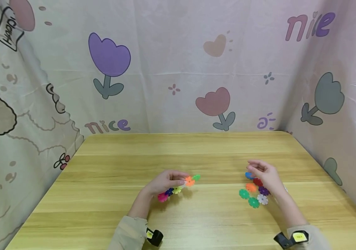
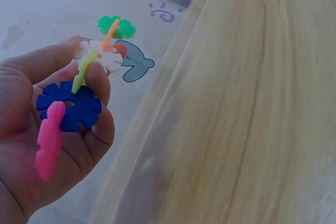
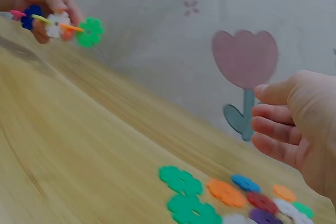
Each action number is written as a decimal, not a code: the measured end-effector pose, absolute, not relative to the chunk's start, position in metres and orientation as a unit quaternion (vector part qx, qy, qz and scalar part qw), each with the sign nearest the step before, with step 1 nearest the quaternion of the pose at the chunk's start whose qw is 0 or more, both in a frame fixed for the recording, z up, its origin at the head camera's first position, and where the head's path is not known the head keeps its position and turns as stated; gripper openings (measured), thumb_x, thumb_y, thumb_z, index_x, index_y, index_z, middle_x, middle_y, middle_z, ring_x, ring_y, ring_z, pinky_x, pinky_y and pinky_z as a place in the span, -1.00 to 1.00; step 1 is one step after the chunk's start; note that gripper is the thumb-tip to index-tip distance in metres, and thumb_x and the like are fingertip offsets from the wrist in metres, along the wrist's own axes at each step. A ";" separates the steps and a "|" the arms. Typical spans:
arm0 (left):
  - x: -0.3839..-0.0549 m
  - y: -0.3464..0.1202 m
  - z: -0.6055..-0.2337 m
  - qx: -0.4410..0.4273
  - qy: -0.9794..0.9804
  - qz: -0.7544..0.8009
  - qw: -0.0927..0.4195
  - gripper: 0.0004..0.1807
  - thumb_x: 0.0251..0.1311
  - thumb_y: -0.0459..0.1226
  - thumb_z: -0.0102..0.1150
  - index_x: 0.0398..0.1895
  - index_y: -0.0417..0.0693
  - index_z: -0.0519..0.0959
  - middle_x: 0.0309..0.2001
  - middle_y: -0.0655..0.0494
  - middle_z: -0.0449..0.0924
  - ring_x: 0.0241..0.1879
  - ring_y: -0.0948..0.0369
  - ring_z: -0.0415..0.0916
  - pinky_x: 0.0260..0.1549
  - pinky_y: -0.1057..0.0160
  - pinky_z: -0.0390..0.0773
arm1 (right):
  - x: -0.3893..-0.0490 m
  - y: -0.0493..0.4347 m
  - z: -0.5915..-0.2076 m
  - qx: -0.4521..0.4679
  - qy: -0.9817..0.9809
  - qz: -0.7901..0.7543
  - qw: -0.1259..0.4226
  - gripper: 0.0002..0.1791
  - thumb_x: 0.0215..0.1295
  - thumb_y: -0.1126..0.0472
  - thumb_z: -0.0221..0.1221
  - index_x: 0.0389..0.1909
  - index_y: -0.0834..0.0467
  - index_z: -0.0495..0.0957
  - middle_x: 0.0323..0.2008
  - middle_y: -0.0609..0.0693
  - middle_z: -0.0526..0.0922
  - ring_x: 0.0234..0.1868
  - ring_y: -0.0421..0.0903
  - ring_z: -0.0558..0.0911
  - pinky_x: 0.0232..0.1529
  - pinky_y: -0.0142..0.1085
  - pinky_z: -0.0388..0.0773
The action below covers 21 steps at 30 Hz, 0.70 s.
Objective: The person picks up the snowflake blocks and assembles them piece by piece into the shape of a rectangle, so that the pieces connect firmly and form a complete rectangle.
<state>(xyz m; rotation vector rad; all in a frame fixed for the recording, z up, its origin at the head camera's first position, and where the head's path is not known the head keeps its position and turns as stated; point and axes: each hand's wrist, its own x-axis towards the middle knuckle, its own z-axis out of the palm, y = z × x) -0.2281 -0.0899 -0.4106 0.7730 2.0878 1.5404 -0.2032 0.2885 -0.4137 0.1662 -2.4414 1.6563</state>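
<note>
My left hand [image 1: 162, 181] grips a chain of interlocking plastic flower discs [image 1: 189, 181], held over the table. The left wrist view shows its parts in a row: a pink disc [image 2: 50, 142], a dark blue disc [image 2: 70, 106], a yellow-green disc [image 2: 84, 71], a white one, an orange one and a green disc [image 2: 116, 27] at the far end. Thumb and fingers are around the white disc. My right hand [image 1: 267, 177] hovers above a loose group of flower discs [image 1: 251, 187], its fingers loosely bent with nothing visible between them.
The loose group has green discs [image 3: 194, 211], an orange disc [image 3: 227, 192], a blue disc [image 3: 245, 183], a dark red disc [image 3: 262, 202], and purple and white ones lying close together. A wooden table [image 1: 109, 208] lies beneath, with printed cloth [image 1: 165, 41] behind and at both sides.
</note>
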 end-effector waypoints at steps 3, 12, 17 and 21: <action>-0.228 -0.090 -0.410 0.276 0.752 0.558 0.218 -0.63 0.27 -0.21 0.09 0.12 -0.12 0.51 -0.09 0.04 0.59 -0.18 0.21 0.48 -0.27 0.26 0.49 | -0.200 0.300 -0.415 0.041 -0.826 0.555 0.086 -0.49 0.29 0.18 0.14 0.10 0.48 0.35 -0.24 0.09 0.61 -0.27 -0.18 0.63 -0.28 -0.36 0.58; -0.228 -0.088 -0.412 0.276 0.750 0.558 0.223 -0.62 0.26 -0.22 0.10 0.11 -0.17 0.50 -0.07 -0.01 0.59 -0.14 0.22 0.51 -0.22 0.28 0.51 | -0.206 0.319 -0.426 0.020 -0.880 0.471 0.059 -0.49 0.27 0.15 0.17 0.09 0.44 0.39 -0.17 0.25 0.57 -0.31 -0.20 0.59 -0.34 -0.38 0.56; -0.226 -0.087 -0.411 0.282 0.749 0.556 0.225 -0.61 0.26 -0.25 0.09 0.12 -0.22 0.48 -0.04 -0.07 0.58 -0.11 0.21 0.52 -0.18 0.28 0.51 | -0.212 0.319 -0.431 0.020 -0.926 0.374 0.043 -0.54 0.22 0.13 0.21 0.00 0.40 0.47 -0.24 0.15 0.62 -0.29 -0.05 0.57 -0.31 -0.26 0.52; -0.226 -0.087 -0.410 0.281 0.748 0.557 0.226 -0.62 0.26 -0.26 0.09 0.12 -0.23 0.48 -0.03 -0.09 0.57 -0.08 0.19 0.51 -0.16 0.28 0.51 | -0.216 0.316 -0.431 0.017 -0.942 0.333 0.032 -0.52 0.18 0.10 0.24 -0.03 0.39 0.50 -0.26 0.11 0.62 -0.25 0.02 0.56 -0.19 -0.09 0.49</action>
